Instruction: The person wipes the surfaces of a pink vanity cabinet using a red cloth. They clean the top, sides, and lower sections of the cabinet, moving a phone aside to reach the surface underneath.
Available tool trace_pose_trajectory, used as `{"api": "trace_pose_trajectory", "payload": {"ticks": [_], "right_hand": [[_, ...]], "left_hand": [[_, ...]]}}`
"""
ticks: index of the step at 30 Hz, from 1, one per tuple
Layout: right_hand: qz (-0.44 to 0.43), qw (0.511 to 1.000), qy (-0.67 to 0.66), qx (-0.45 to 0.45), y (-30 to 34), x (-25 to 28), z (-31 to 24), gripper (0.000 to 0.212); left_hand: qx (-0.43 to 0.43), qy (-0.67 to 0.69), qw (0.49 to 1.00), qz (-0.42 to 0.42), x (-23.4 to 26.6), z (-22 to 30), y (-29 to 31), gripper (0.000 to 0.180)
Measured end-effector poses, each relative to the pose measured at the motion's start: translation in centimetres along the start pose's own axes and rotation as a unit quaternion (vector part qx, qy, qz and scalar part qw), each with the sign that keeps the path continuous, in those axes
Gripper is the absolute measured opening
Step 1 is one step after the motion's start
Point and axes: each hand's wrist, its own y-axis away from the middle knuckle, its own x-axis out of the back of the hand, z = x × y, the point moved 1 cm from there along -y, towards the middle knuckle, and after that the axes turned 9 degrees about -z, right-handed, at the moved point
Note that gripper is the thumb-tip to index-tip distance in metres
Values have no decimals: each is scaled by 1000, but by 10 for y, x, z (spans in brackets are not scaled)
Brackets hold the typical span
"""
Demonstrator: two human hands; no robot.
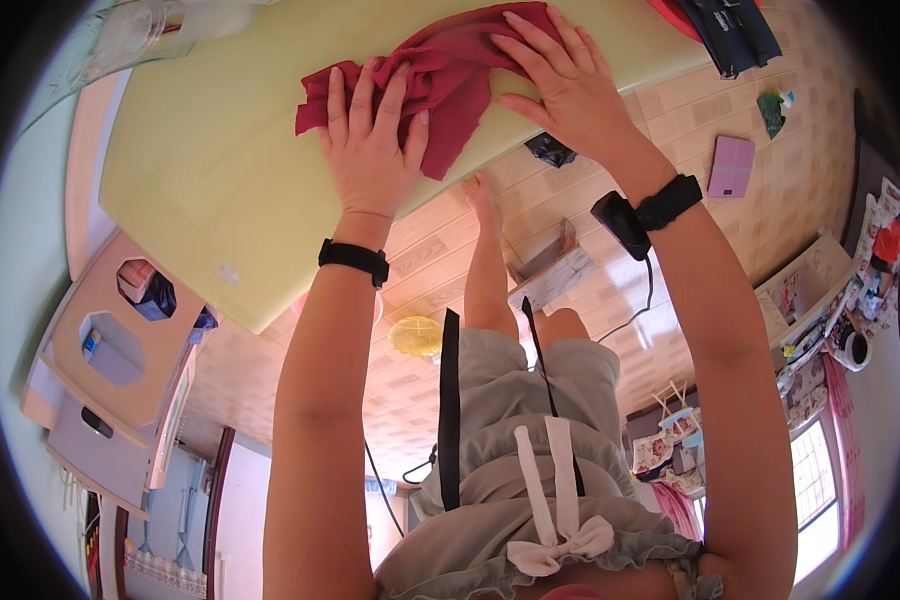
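A crumpled dark red cloth [458,115] lies on a pale yellow tabletop [210,150] ahead of me. My left hand [370,155] rests on the cloth's left part, fingers spread and pressing on its folds. To the right, my right hand [570,90] has its fingers stretched out over the cloth's far right end, with the thumb apart on the yellow surface near the edge. Both palms face down. The cloth bunches up between the hands, and one corner hangs toward the table's near edge.
Clear containers [135,30] stand at the table's far left. A black folded item [735,35] is at its far right end. On the tiled floor are a pink scale [732,167], a black bag [550,150] and a yellow round object [415,337]. A cabinet [120,350] stands left.
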Motion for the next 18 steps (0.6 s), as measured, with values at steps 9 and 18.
{"api": "trace_pose_trajectory", "payload": {"ticks": [9, 18], "right_hand": [[1, 1000, 8, -10, 3, -1, -1, 63], [25, 1000, -1, -4, 1, 5, -2, 57]], "left_hand": [[-10, -7, 1000, -23, 6, 4, -1, 44], [-14, -9, 1000, -8, 7, 5, -1, 43]]}}
